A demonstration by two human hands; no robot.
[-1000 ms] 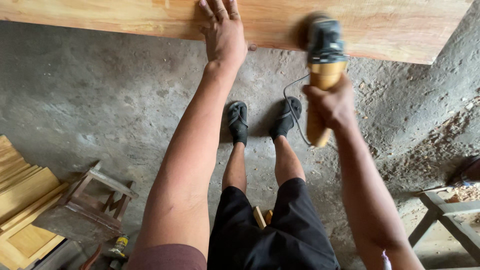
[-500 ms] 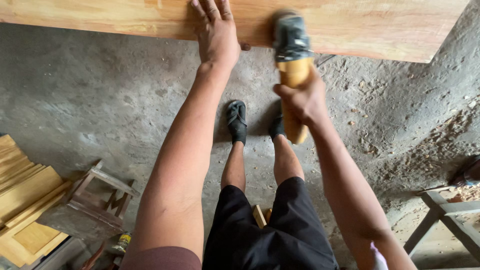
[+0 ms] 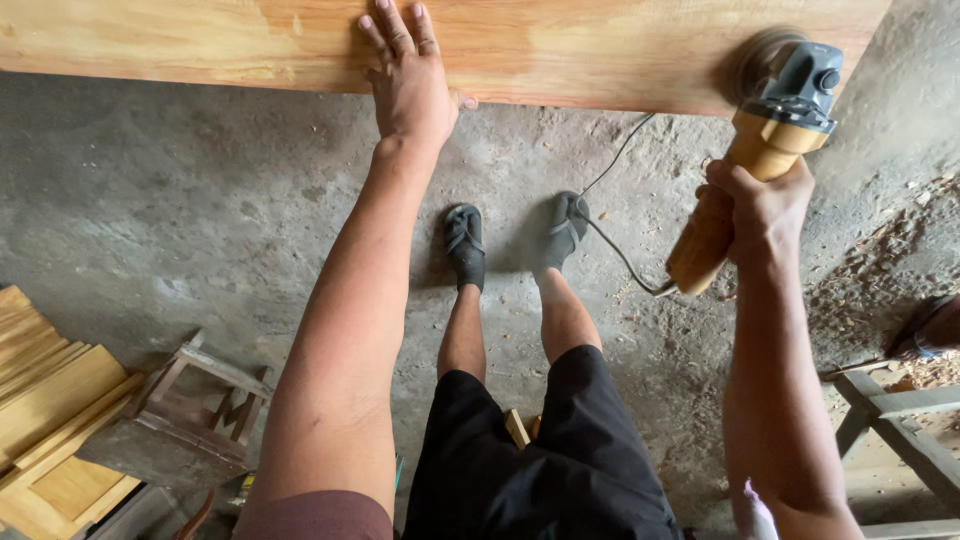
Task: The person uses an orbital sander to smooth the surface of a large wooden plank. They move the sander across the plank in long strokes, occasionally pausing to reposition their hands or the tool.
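Two sandalled feet point(image 3: 515, 240), a cord point(image 3: 610, 235) and stacked boards point(image 3: 50, 400) lie below.

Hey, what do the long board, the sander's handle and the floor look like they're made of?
The board looks like bare wood: pale orange-yellow with streaky grain, matte, no gloss. The handle of the sander, held by the right hand, looks like smooth yellow-orange plastic, though this can't be confirmed. The floor seems rough grey concrete, mottled and dusty, with sawdust at right.
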